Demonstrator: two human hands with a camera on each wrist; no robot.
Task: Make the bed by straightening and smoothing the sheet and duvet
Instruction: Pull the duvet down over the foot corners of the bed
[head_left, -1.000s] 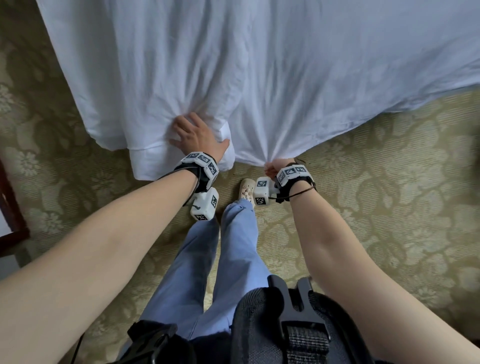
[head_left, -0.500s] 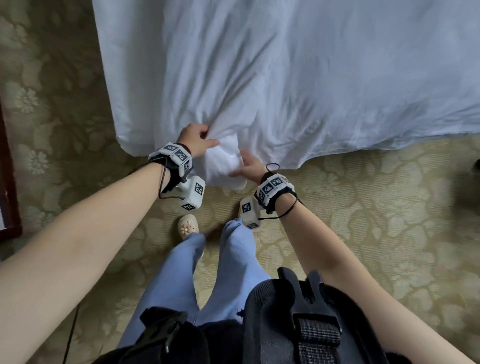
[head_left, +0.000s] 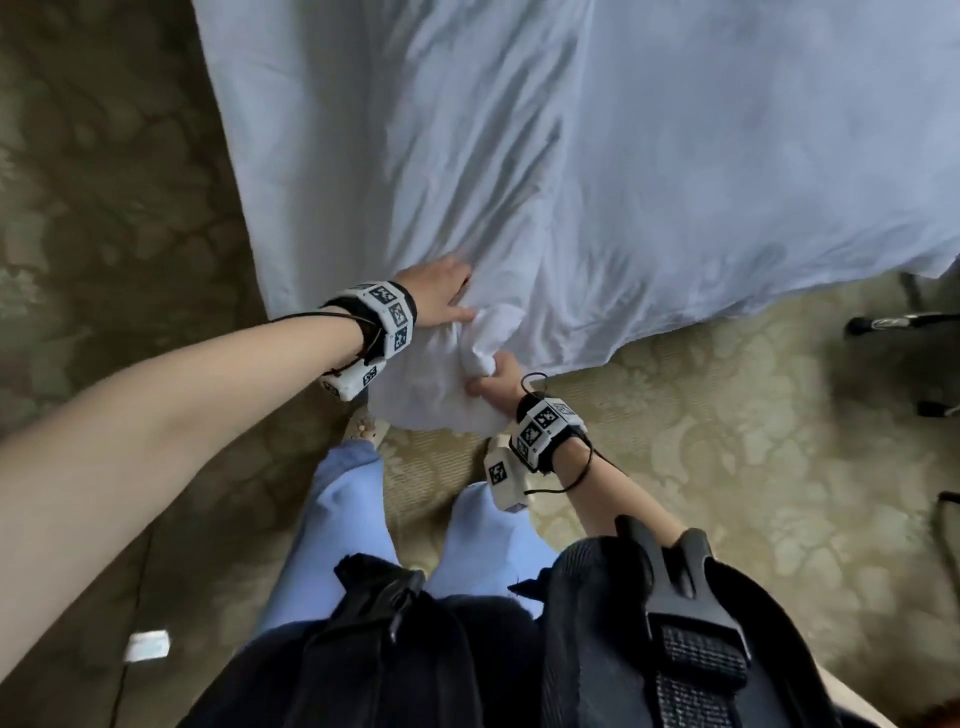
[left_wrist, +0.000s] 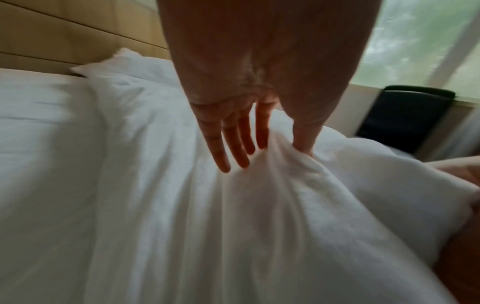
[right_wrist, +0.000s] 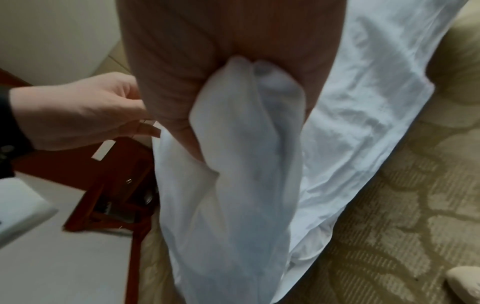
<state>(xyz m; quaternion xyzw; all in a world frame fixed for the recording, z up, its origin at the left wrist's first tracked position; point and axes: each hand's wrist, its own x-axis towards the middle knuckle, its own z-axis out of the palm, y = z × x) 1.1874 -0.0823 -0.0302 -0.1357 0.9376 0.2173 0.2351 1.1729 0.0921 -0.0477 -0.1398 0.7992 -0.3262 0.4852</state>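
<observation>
The white duvet (head_left: 597, 171) covers the bed, its corner hanging over patterned carpet (head_left: 727, 467) that lies open on the right; the right hand (head_left: 493, 376) grips that bunched corner in a fist; the left hand (head_left: 441, 296) pinches a fold just beside it, fingers fairly straight.
</observation>
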